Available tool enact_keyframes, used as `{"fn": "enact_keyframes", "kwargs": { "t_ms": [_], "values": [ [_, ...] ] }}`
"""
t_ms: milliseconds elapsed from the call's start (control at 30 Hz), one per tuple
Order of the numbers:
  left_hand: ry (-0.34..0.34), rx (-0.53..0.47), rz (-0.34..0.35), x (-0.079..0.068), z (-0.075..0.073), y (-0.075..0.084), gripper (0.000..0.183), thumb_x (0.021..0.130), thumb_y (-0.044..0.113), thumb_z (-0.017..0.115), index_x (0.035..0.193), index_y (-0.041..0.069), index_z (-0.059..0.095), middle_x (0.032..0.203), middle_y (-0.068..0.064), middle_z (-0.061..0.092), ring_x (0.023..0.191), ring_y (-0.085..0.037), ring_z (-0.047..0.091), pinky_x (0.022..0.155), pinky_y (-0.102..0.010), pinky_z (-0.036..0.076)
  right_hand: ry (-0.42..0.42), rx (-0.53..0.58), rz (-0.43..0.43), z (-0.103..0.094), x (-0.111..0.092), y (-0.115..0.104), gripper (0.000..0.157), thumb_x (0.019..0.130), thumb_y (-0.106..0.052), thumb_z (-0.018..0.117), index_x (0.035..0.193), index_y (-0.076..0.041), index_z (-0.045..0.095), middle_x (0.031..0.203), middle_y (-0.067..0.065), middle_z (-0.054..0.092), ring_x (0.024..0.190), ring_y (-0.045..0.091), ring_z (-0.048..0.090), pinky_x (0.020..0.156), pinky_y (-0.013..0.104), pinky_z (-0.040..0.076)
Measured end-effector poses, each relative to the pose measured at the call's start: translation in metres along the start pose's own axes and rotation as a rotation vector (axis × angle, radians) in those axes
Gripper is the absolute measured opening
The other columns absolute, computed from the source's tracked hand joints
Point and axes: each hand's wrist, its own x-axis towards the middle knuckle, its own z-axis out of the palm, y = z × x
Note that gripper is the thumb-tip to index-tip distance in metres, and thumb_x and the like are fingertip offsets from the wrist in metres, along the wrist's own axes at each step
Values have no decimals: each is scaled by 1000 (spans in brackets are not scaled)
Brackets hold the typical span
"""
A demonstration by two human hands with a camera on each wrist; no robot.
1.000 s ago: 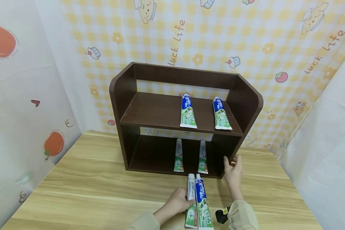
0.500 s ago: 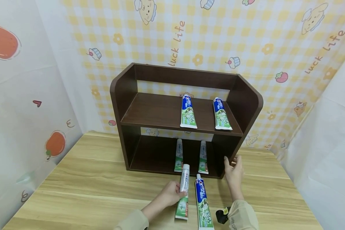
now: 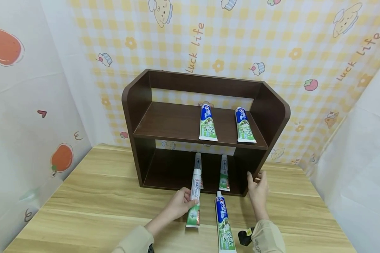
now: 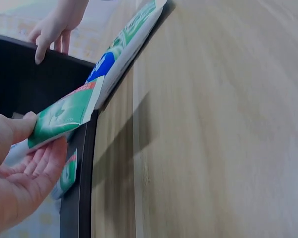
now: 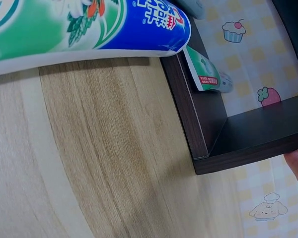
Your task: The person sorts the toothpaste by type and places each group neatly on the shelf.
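Observation:
My left hand [image 3: 178, 203] pinches a white and green toothpaste tube [image 3: 195, 188] between thumb and fingers. The tube is tilted, cap towards the dark brown shelf [image 3: 171, 119], and in the left wrist view its shadow falls on the table, apart from it. My right hand [image 3: 258, 189] grips the shelf's right side panel near the bottom. On the lower level lie two similar tubes, a right one [image 3: 224, 175] and a left one [image 3: 198, 160] partly hidden behind the held tube. A blue and green toothpaste tube [image 3: 224, 225] lies on the table in front.
Two blue and green tubes, one central [image 3: 207, 124] and one at right [image 3: 245, 126], rest on the upper level. A small black object [image 3: 245, 238] is beside the right sleeve. The wooden table [image 3: 82, 211] meets a patterned cloth backdrop [image 3: 231, 38].
My left hand has lifted the white and green tube from beside the blue and green one and moved it left and forward to the lower level's front edge. The right hand stays.

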Motion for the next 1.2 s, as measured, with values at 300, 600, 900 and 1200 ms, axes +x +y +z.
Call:
{"fn": "enact_keyframes", "kwargs": {
  "t_ms": [300,600,900,1200],
  "values": [
    [67,50,56,9,-17,-11,31,83,9,64,103,-10,51,78,-8,53,68,-11,47,56,-16,42,-1,-9,0,0,0,0,20,86,-15,60,96,-1,50,92,17,61,76,27,62,59,18,43],
    [169,110,-6,26,-41,-25,28,83,8,64,103,-9,52,79,-11,56,68,-12,49,56,-18,44,-12,0,21,0,-1,-1,21,87,-16,59,97,-1,50,94,18,60,80,31,62,60,20,44],
    [203,208,-41,42,-67,-29,31,85,9,62,107,-11,51,80,-12,57,69,-14,51,55,-21,43,-11,-5,0,-1,0,-1,20,87,-15,59,97,-1,49,94,20,61,80,35,63,65,30,46],
    [183,292,-66,56,-87,-34,32,88,9,59,109,-13,51,84,-17,60,67,-17,55,57,-28,47,-40,-11,2,-2,-1,-1,20,88,-15,58,97,0,48,95,21,61,82,37,63,67,34,47]
  ]
}}
